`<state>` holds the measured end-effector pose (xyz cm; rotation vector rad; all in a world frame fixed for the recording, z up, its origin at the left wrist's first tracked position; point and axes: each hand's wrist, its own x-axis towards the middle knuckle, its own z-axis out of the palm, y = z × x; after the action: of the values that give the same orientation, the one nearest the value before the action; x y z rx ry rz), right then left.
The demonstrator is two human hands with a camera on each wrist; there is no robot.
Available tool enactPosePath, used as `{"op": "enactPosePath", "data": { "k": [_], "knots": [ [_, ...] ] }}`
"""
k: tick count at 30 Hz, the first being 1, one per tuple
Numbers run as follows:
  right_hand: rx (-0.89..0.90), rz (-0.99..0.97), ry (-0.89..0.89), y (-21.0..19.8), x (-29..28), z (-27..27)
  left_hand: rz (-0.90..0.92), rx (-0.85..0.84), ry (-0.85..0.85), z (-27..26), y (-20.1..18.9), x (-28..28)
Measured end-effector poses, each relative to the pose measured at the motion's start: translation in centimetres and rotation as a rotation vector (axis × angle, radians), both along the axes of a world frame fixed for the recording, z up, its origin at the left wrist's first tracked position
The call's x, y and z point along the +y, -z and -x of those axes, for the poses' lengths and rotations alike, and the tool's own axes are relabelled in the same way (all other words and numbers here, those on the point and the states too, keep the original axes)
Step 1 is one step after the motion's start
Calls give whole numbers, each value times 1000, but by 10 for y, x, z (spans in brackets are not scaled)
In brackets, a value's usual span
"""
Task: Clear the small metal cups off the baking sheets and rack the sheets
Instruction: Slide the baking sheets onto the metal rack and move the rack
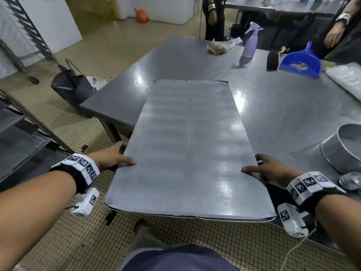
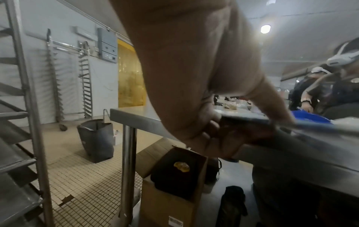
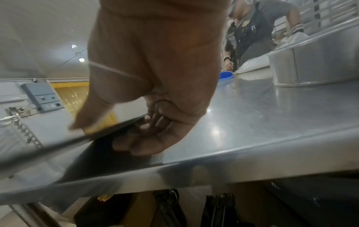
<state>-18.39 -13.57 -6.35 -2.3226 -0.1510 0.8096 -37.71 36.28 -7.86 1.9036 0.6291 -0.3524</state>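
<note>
A bare grey baking sheet (image 1: 187,149) juts off the near edge of the steel table (image 1: 283,118), its front end over the floor. My left hand (image 1: 115,157) grips its left long edge, thumb on top and fingers curled underneath (image 2: 209,130). My right hand (image 1: 263,169) grips the right long edge the same way, with its fingers (image 3: 155,135) under the sheet's rim (image 3: 108,130). No cups lie on the sheet. Small metal cups (image 1: 351,180) sit stacked at the table's right edge.
A round metal pan (image 1: 343,147) stands right of the sheet. Farther back are a blue dustpan (image 1: 300,63), a purple spray bottle (image 1: 250,42) and a bagged loaf (image 1: 217,47). A tray rack (image 1: 21,133) stands at my left, another rack (image 2: 71,79) by the wall. People stand behind the table.
</note>
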Motion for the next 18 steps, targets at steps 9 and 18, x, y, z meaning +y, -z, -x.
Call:
{"op": "enactPosePath", "data": {
  "k": [9,18],
  "knots": [
    [-68,-142,410,-15,26,-17,50,-182,-328,-28,-10,-21],
    [-272,-123,244,-20,75,-40,-90,-286,-283,-69,-15,15]
  ]
}}
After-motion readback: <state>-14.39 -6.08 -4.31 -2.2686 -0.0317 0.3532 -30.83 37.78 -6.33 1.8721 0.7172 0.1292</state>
